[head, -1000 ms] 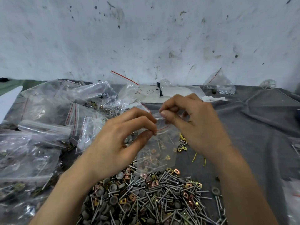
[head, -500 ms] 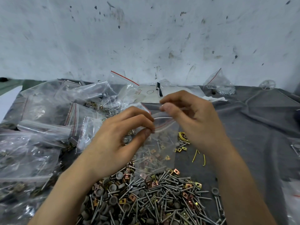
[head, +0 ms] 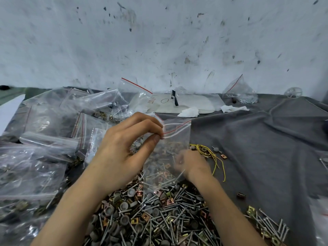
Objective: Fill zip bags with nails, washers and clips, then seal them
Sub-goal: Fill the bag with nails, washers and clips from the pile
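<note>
Right hand (head: 192,164) has dropped from bag (head: 175,139) top, blurred partly behind it, fingers unreadable; left hand (head: 124,150) pinches the zip. Filled bags (head: 53,139) left, hardware pile (head: 150,215) near, wire (head: 211,153) right.

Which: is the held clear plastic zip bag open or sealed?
Open: on the clear plastic zip bag, the red-striped lips gape apart.

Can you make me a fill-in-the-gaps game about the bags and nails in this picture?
The clear plastic zip bag has a ___ stripe along its top.
The hand pinching that bag's top edge is the person's ___ one.
The thin yellow wire lies on a wrinkled cloth coloured ___.
Missing words: red, left, grey.
</note>
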### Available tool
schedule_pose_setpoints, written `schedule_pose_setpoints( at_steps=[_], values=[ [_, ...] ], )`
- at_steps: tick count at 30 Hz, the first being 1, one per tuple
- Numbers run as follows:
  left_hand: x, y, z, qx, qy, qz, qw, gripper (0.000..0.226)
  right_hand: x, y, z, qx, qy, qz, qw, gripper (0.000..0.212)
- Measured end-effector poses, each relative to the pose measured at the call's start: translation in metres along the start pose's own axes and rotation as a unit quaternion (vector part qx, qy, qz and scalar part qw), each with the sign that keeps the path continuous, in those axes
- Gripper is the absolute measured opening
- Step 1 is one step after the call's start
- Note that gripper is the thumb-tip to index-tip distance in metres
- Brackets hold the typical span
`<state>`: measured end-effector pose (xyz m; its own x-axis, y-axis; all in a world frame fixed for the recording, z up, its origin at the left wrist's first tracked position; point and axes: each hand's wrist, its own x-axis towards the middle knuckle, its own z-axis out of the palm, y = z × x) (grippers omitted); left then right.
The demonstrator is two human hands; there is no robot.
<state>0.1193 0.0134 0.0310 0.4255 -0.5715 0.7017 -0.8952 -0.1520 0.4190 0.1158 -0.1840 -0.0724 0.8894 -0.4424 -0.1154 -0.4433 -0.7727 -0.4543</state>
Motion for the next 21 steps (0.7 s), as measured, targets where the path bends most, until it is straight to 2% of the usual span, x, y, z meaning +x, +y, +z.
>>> schedule_pose_setpoints(
  at_steps=[5,9,14,21],
  values=[
    [0.0,0.0,-0.001,0.0,0.0,0.004,1.0,0.022,0.003,-0.001,0.007,-0.023,0.004,0.0,1.0,0.018],
    [0.0,0.0,-0.001,0.001,0.002,0.007,1.0,0.022,0.003,-0.002,0.012,-0.035,0.03,-0.001,0.999,0.032],
    [0.0,0.0,-0.001,0.0,0.0,0.005,1.0,0.021,0.001,-0.002,0.018,-0.042,0.085,-0.014,0.995,0.029],
    [0.0,0.0,0.0,0.002,0.001,0.009,1.0,0.022,0.001,0.0,0.016,-0.053,0.101,-0.012,0.993,0.019]
  ],
)
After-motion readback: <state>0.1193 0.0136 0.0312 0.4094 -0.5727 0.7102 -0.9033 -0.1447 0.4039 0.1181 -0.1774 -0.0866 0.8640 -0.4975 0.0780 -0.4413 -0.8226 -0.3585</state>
